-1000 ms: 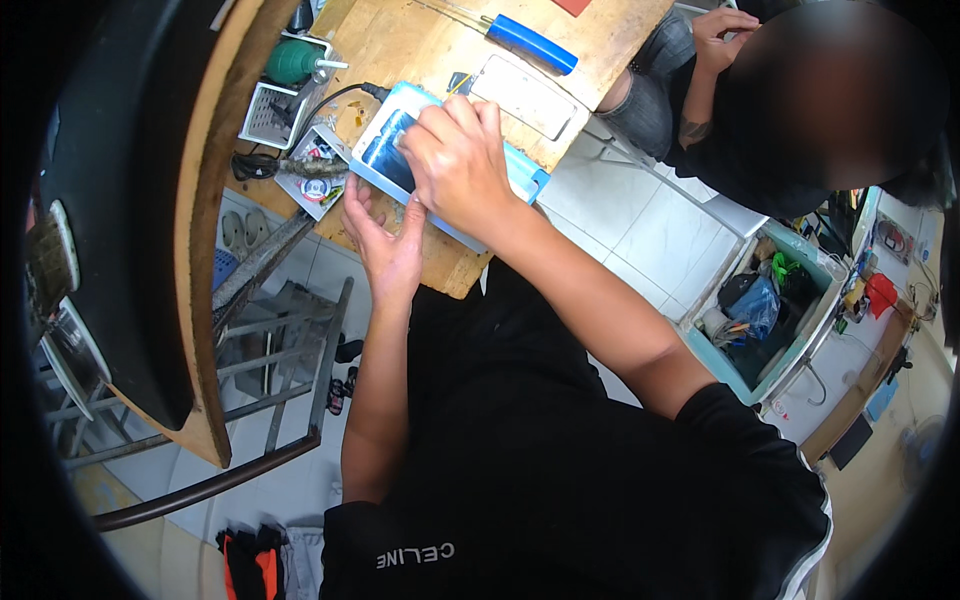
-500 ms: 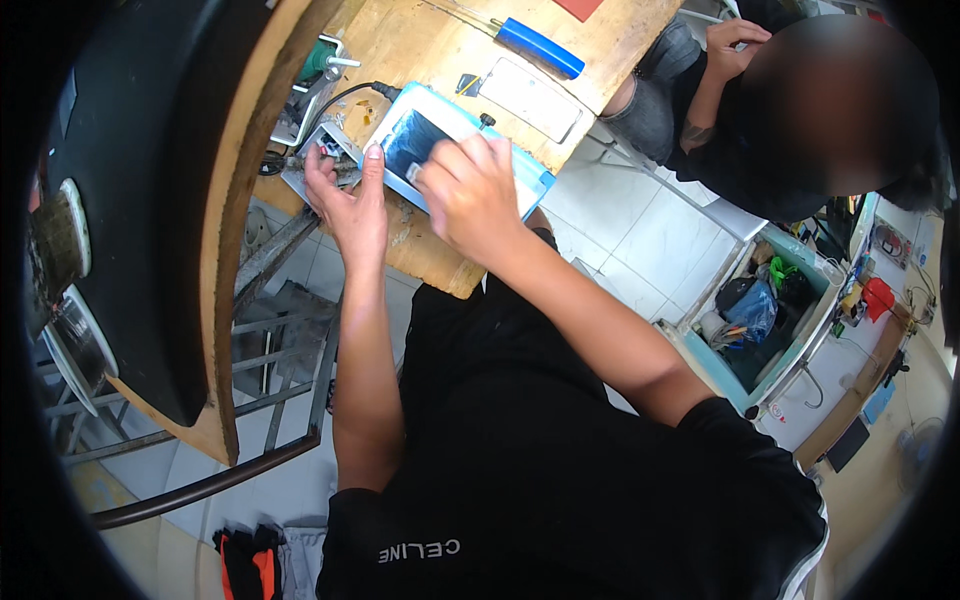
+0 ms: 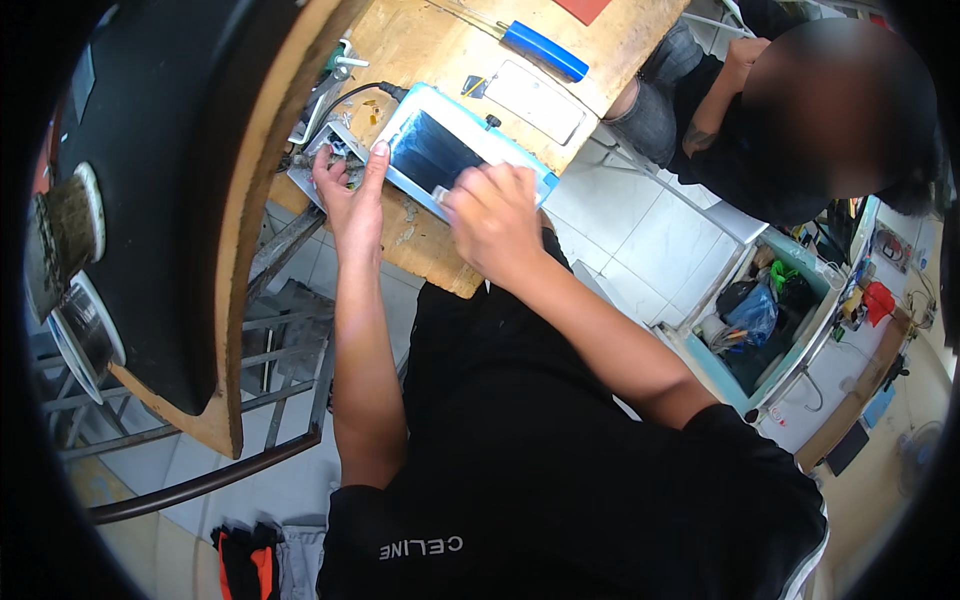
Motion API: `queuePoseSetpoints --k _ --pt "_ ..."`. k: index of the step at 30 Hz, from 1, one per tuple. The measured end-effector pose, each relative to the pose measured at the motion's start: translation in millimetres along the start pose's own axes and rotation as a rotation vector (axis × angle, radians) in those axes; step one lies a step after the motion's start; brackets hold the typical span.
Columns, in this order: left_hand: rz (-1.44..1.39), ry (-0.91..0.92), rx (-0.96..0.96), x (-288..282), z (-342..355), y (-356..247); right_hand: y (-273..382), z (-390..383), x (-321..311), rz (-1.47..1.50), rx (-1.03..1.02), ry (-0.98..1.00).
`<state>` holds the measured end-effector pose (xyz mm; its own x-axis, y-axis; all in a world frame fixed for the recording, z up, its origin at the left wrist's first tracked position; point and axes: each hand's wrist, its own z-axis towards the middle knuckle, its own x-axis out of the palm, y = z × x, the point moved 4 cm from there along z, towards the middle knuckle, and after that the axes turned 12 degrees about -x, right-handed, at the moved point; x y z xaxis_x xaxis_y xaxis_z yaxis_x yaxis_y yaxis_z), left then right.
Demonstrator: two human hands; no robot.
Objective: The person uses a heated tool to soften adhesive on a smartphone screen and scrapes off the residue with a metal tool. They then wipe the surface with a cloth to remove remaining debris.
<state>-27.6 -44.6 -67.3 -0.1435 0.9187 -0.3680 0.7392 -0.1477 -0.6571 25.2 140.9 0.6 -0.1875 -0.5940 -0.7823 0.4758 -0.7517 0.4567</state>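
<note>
A flat white-and-blue device (image 3: 472, 125) with a cord and a small black knob (image 3: 492, 122) lies slanted on the wooden bench. A dark glossy panel (image 3: 430, 150), streaked with bluish smears, sits within its white top. My left hand (image 3: 353, 210) is at the device's left end, its thumb stretched up against the edge and its other fingers apart beside a small metal holder (image 3: 345, 145). Over the panel's right part, my right hand (image 3: 497, 220) is closed, slightly blurred. A small white wad (image 3: 441, 196) pokes out from its fingertips; its material is unclear.
Behind the device lie a white phone-shaped frame (image 3: 535, 100) and a blue cylinder (image 3: 545, 50). A large black panel with a wooden edge (image 3: 230, 300) rises at the left. Another person (image 3: 715, 120) sits at the right, near a teal-rimmed bin (image 3: 750, 400) of bags.
My right hand has slid right and slightly down across the dark panel with the white wad, uncovering more of it. My left hand stays at the device's edge.
</note>
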Motion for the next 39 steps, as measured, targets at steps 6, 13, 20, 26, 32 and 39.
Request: queuePoseSetpoints --k 6,13,20,26,32,39 --pt "-0.094 0.041 0.01 4 1 2 6 -6 -7 -0.02 -0.015 0.028" --pt "-0.075 0.063 -0.022 2 1 -1 4 11 17 0.005 -0.006 -0.032" --pt "-0.085 0.051 -0.006 4 2 4 6 -6 8 -0.026 -0.022 0.007" --pt "-0.054 0.066 -0.006 2 1 2 0 18 35 -0.024 -0.05 -0.017" --pt "-0.126 0.063 -0.02 6 -2 4 13 -19 -25 -0.061 -0.012 0.058" --pt "-0.192 0.123 0.022 6 -7 4 4 29 36 -0.025 -0.058 -0.011"
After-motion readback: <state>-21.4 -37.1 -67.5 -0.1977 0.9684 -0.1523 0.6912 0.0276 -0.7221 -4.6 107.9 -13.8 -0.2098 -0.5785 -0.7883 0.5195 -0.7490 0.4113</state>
